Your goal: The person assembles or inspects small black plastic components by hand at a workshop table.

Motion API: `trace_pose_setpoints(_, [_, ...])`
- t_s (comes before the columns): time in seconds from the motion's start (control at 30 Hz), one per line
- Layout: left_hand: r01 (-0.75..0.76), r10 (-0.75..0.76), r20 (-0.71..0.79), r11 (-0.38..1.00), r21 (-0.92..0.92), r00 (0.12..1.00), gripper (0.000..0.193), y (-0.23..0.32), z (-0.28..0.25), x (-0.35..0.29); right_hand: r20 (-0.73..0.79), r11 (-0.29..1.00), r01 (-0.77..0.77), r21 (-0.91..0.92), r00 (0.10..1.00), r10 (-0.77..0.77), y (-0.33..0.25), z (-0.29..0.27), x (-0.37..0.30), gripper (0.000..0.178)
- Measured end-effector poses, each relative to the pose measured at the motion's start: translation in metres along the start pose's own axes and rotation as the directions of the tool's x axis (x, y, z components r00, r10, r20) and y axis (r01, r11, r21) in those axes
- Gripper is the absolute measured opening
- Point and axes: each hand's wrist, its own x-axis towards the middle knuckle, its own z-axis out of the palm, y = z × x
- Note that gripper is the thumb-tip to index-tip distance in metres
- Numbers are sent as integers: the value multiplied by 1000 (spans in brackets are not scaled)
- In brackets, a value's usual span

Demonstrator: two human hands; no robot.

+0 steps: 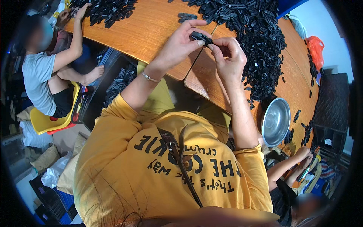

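A small elongated black plastic part is held up over the near edge of the table. My left hand pinches its left end between thumb and fingers. The fingertips of my right hand are closed at its right end; whether they hold a second, smaller piece I cannot make out. Just beyond my left fingers, a few similar black parts lie on the wooden table. A large heap of long black parts spreads beyond my hands, with a heap of smaller black pieces to its right.
A metal bowl sits at the table's right near edge. At left, a person on a yellow chair handles another black pile. Another person's hands work at lower right. A dark bin of black parts stands below the table.
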Motion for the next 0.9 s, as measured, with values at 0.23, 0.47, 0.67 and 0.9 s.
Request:
trace_pose_setpoints(0.23, [52,-68,-15,863,-503,998,38,-20,-1,-6,-4,998,42,46,999,-42,-9,3,-3,20])
trace_pose_setpoints(0.47, [60,-93,-44,877,-478,995,37,-16,3,-6,-28,996,75,50,997,-74,-7,4,-6,19])
trace_pose_setpoints(0.67, [41,-65,-44,906,-422,997,36,-22,0,-6,-40,994,98,37,995,-97,-13,5,0,17])
trace_pose_setpoints(0.9, [28,-53,-69,946,-323,996,38,-17,3,-10,36,981,148,-124,989,-145,-6,-1,-4,17])
